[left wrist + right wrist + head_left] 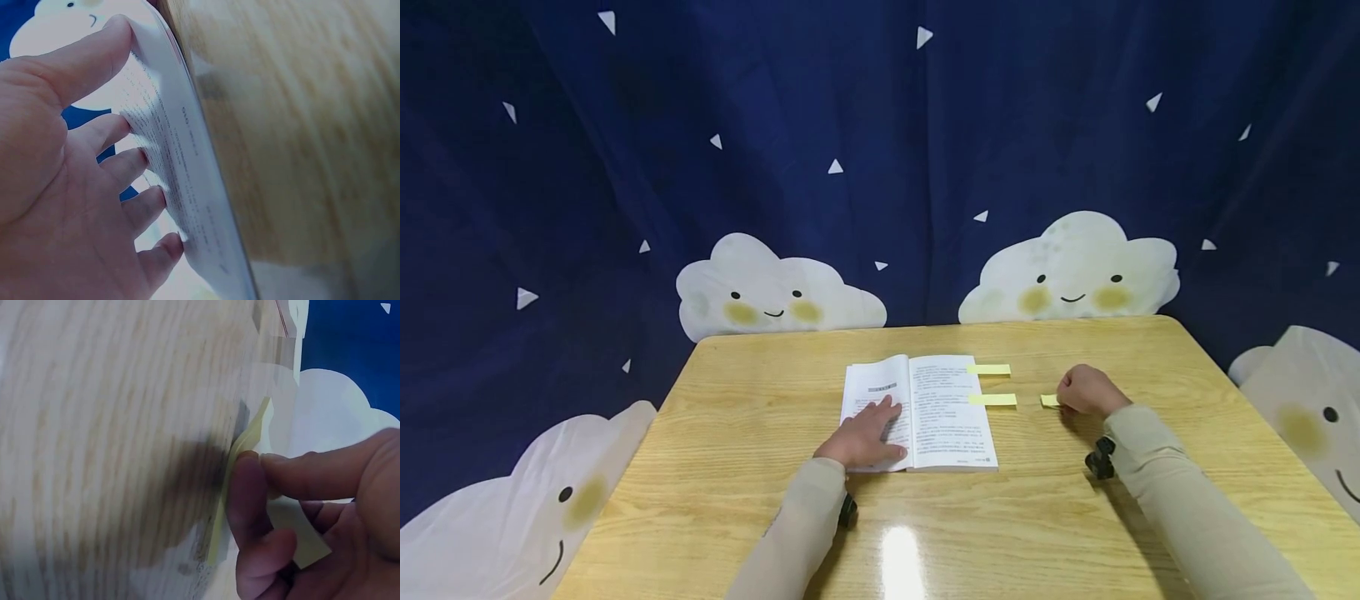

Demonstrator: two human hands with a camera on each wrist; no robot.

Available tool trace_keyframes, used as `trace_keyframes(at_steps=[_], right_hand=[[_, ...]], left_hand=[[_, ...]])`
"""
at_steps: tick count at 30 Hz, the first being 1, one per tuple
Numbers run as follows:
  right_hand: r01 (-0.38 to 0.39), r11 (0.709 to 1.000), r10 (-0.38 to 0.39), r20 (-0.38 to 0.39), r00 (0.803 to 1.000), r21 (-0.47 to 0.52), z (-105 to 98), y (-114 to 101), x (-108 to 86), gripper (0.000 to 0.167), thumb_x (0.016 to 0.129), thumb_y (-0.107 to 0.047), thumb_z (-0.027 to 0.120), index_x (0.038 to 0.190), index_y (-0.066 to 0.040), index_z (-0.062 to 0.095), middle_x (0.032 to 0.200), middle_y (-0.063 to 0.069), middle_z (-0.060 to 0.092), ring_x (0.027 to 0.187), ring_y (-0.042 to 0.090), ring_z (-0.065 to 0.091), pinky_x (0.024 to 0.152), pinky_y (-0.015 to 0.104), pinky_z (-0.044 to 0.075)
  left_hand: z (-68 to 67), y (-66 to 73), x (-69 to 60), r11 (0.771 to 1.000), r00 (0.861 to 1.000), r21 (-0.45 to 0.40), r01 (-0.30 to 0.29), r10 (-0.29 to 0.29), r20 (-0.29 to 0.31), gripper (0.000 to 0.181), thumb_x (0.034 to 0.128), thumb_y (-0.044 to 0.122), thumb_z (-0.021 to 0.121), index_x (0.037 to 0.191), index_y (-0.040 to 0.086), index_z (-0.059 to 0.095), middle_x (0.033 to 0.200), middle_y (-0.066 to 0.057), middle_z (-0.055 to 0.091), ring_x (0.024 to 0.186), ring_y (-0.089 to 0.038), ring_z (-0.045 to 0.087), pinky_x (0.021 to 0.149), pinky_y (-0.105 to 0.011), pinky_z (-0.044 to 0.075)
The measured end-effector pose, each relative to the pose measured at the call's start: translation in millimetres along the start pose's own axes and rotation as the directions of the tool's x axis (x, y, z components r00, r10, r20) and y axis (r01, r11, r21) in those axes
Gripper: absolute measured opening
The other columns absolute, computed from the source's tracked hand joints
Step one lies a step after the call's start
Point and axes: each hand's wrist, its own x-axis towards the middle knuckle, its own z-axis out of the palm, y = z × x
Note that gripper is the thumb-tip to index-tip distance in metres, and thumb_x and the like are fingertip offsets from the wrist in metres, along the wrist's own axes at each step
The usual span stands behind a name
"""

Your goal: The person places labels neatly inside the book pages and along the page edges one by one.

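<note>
An open book lies on the wooden table, two yellow paper strips sticking out past its right edge. My left hand rests with spread fingers on the left page; in the left wrist view its fingertips touch the printed page. To the right of the book, my right hand is at a yellow sticky pad. The right wrist view shows the thumb and index finger of my right hand pinching a yellow strip, with the pad beside the fingers.
The wooden table reaches back to a dark blue curtain printed with white triangles and smiling clouds. A dark wrist device is on my right wrist, and another is on my left.
</note>
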Motion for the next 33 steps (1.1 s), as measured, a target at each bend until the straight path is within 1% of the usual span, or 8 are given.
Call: trace_keyframes(at_steps=[5, 8, 12, 16, 21, 25, 28, 33], right_hand=[[0.041, 0.998, -0.042, -0.023, 0.999, -0.041, 5, -3, -0.2, 0.021, 0.086, -0.006, 0.045, 0.068, -0.008, 0.055, 0.056, 0.0, 0.051, 0.053, 0.013, 0.038, 0.056, 0.028, 0.033], [0.054, 0.998, -0.055, -0.016, 0.998, -0.031, 7, -4, -0.1, 0.022, 0.087, -0.008, 0.051, 0.066, -0.011, 0.052, 0.055, -0.004, 0.043, 0.053, 0.012, 0.035, 0.057, 0.029, 0.034], [0.053, 0.998, -0.053, -0.023, 0.998, -0.037, 11, -4, 0.5, 0.019, 0.085, -0.008, 0.059, 0.067, -0.01, 0.055, 0.057, -0.003, 0.045, 0.054, 0.013, 0.039, 0.058, 0.029, 0.036], [0.064, 0.995, -0.069, -0.06, 0.996, -0.072, 15, -7, 1.6, 0.017, 0.082, -0.003, 0.051, 0.067, -0.01, 0.054, 0.057, -0.002, 0.044, 0.054, 0.014, 0.035, 0.056, 0.029, 0.032], [0.079, 0.993, -0.088, -0.108, 0.99, -0.084, 18, -13, 1.8, 0.029, 0.083, 0.0, 0.044, 0.059, -0.015, 0.043, 0.053, -0.005, 0.03, 0.054, 0.012, 0.021, 0.054, 0.027, 0.025], [0.073, 0.994, -0.084, -0.145, 0.986, -0.082, 18, -12, 2.1, 0.036, 0.084, 0.0, 0.043, 0.055, -0.019, 0.034, 0.052, -0.006, 0.022, 0.053, 0.011, 0.017, 0.053, 0.026, 0.023], [0.063, 0.996, -0.072, -0.139, 0.988, -0.067, 16, -10, 2.1, 0.037, 0.084, -0.001, 0.043, 0.054, -0.019, 0.032, 0.051, -0.007, 0.022, 0.053, 0.01, 0.017, 0.053, 0.026, 0.023], [0.057, 0.997, -0.06, -0.086, 0.994, -0.043, 11, -9, 3.6, 0.038, 0.084, -0.002, 0.042, 0.052, -0.02, 0.034, 0.049, -0.007, 0.023, 0.051, 0.01, 0.017, 0.053, 0.025, 0.024]], left_hand=[[0.2, -1.1, 0.6, 1.0, 1.0, 0.01, -0.003, 0.003, 0.0, 0.076, 0.0908, 0.038, 0.068, 0.156, 0.018, 0.034, 0.168, -0.005, 0.018, 0.156, -0.031, 0.018, 0.122, -0.059, 0.021], [-0.2, -1.3, 0.7, 1.0, 1.0, 0.009, -0.003, 0.003, 0.001, 0.076, 0.0908, 0.038, 0.068, 0.156, 0.019, 0.034, 0.168, -0.005, 0.018, 0.156, -0.031, 0.018, 0.122, -0.06, 0.02], [-0.2, -0.7, 0.1, 1.0, 1.0, 0.0, 0.0, 0.0, 0.011, 0.076, 0.0908, 0.037, 0.067, 0.156, 0.019, 0.034, 0.168, -0.005, 0.018, 0.156, -0.031, 0.018, 0.122, -0.059, 0.021], [-0.5, 1.3, -1.0, 1.0, 1.0, 0.001, 0.005, -0.005, 0.015, 0.076, 0.0909, 0.036, 0.067, 0.156, 0.018, 0.034, 0.168, -0.005, 0.018, 0.156, -0.031, 0.018, 0.122, -0.058, 0.022], [-1.4, 4.4, -2.3, 1.0, 1.0, 0.009, 0.004, -0.004, 0.01, 0.076, 0.091, 0.037, 0.067, 0.156, 0.017, 0.034, 0.168, -0.006, 0.019, 0.155, -0.032, 0.019, 0.122, -0.058, 0.023], [-0.8, 5.2, -2.3, 1.0, 1.0, 0.012, 0.006, -0.006, 0.008, 0.076, 0.091, 0.037, 0.068, 0.156, 0.017, 0.034, 0.168, -0.006, 0.018, 0.155, -0.032, 0.019, 0.122, -0.058, 0.024], [-0.2, 5.2, -2.6, 1.0, 1.0, 0.01, 0.006, -0.006, 0.007, 0.076, 0.0909, 0.037, 0.068, 0.156, 0.016, 0.034, 0.168, -0.007, 0.018, 0.155, -0.032, 0.019, 0.122, -0.058, 0.023], [-0.6, 5.0, -3.0, 1.0, 1.0, 0.009, 0.006, -0.006, 0.005, 0.076, 0.0908, 0.037, 0.068, 0.156, 0.016, 0.034, 0.168, -0.007, 0.018, 0.155, -0.032, 0.018, 0.122, -0.059, 0.023]])
